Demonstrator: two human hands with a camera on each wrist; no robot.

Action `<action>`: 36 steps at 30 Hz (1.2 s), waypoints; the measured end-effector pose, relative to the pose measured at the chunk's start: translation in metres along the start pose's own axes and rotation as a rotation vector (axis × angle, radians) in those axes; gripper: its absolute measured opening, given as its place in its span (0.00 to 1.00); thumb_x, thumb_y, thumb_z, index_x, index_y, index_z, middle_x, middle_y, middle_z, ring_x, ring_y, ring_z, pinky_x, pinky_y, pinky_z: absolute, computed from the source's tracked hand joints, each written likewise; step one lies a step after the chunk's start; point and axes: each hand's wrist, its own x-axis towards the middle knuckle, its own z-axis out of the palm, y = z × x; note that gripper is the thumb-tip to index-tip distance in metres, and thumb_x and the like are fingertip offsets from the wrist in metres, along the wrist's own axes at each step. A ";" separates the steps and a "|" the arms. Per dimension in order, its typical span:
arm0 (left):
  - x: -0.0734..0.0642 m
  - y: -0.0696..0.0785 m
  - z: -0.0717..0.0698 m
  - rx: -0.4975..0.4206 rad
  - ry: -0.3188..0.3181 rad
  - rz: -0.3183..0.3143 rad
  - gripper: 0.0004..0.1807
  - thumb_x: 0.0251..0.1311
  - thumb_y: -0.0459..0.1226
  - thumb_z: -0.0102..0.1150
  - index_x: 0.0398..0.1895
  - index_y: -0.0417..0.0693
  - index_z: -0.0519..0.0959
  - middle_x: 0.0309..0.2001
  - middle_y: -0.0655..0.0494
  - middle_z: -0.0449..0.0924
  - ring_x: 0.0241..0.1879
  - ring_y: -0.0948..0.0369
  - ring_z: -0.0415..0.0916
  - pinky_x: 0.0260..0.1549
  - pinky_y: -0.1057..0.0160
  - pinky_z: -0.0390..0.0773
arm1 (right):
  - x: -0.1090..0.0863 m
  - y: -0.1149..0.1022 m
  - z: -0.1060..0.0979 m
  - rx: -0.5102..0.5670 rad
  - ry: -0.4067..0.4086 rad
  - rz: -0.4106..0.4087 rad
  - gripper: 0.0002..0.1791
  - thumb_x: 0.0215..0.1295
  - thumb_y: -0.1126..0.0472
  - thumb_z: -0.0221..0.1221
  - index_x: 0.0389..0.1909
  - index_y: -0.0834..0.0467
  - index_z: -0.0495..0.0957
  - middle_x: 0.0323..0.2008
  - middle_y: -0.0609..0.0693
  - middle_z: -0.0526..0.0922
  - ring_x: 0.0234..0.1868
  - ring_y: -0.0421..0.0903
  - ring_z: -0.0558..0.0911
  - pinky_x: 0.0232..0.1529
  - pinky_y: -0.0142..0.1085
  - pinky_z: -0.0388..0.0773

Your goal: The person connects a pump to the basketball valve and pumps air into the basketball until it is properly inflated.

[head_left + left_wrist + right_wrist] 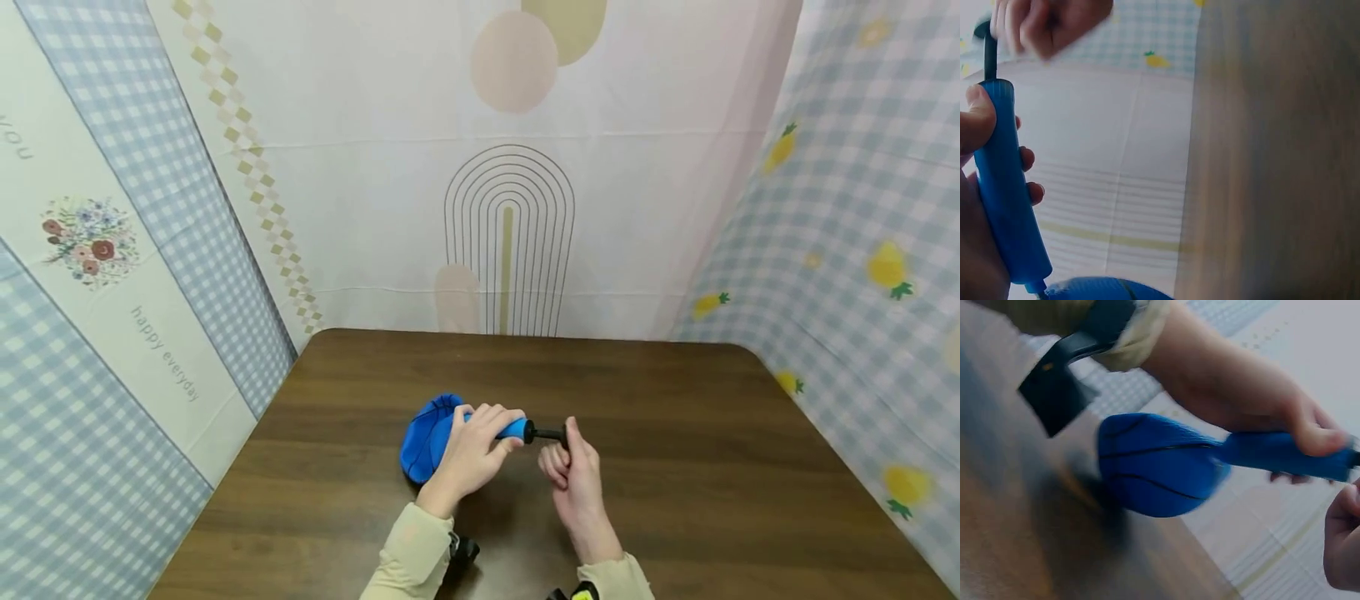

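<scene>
One blue pump [513, 429], one slack blue ball [426, 442]: I seem to be partway through putting air in.
My right hand [576, 483] grips the handle [565, 436], fingers curled and thumb against its end, with some rod [549, 434] showing; my left hand [472, 458] grasps the barrel [1007, 187]. The next push calls, I think, for a steady left hold. Past that hand, the ball is at the pump's tip, over the brown table [712, 442]. The left wrist view shows the nozzle [1035, 286] at the ball, a join my left hand largely hides from the head view; the right wrist view shows the ball's whole lopsided outline.
</scene>
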 end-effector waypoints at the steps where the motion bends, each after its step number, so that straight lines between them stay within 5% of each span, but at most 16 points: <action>1: 0.000 -0.002 -0.001 -0.003 0.004 -0.006 0.19 0.66 0.50 0.52 0.57 0.58 0.76 0.46 0.64 0.81 0.45 0.64 0.73 0.51 0.50 0.63 | 0.000 -0.003 -0.003 0.034 -0.039 -0.038 0.30 0.80 0.55 0.32 0.12 0.56 0.51 0.10 0.47 0.46 0.11 0.45 0.44 0.22 0.38 0.40; 7: 0.000 -0.007 0.001 0.012 0.021 -0.020 0.19 0.63 0.48 0.57 0.56 0.57 0.78 0.45 0.63 0.82 0.45 0.63 0.74 0.51 0.49 0.63 | 0.000 -0.007 -0.016 0.161 -0.185 -0.175 0.27 0.80 0.59 0.22 0.15 0.58 0.47 0.11 0.47 0.43 0.10 0.43 0.43 0.19 0.36 0.39; 17: 0.001 -0.001 0.015 0.027 0.045 0.038 0.22 0.67 0.54 0.47 0.55 0.56 0.79 0.44 0.63 0.82 0.44 0.63 0.74 0.51 0.51 0.64 | 0.005 0.019 -0.010 -0.133 0.019 0.058 0.30 0.79 0.51 0.38 0.13 0.57 0.54 0.10 0.45 0.53 0.13 0.48 0.46 0.20 0.40 0.42; 27: -0.004 -0.014 0.008 -0.002 0.087 -0.010 0.19 0.64 0.53 0.53 0.54 0.58 0.78 0.45 0.63 0.82 0.47 0.63 0.74 0.55 0.46 0.63 | 0.002 -0.011 -0.029 0.011 -0.178 -0.151 0.28 0.81 0.59 0.27 0.13 0.58 0.48 0.10 0.50 0.45 0.09 0.45 0.43 0.20 0.40 0.40; 30: -0.002 -0.010 0.012 0.009 0.093 -0.010 0.18 0.63 0.51 0.56 0.54 0.58 0.79 0.45 0.63 0.82 0.46 0.62 0.74 0.54 0.46 0.63 | 0.004 -0.006 -0.028 -0.067 -0.121 -0.109 0.29 0.81 0.55 0.30 0.13 0.59 0.48 0.09 0.49 0.47 0.10 0.46 0.44 0.19 0.41 0.40; 36: 0.000 0.002 0.023 0.012 0.065 0.004 0.18 0.63 0.51 0.56 0.53 0.57 0.79 0.44 0.62 0.83 0.46 0.61 0.75 0.53 0.46 0.64 | 0.005 0.016 -0.023 -0.217 0.056 0.100 0.31 0.77 0.47 0.40 0.14 0.59 0.51 0.09 0.39 0.57 0.11 0.40 0.50 0.21 0.42 0.41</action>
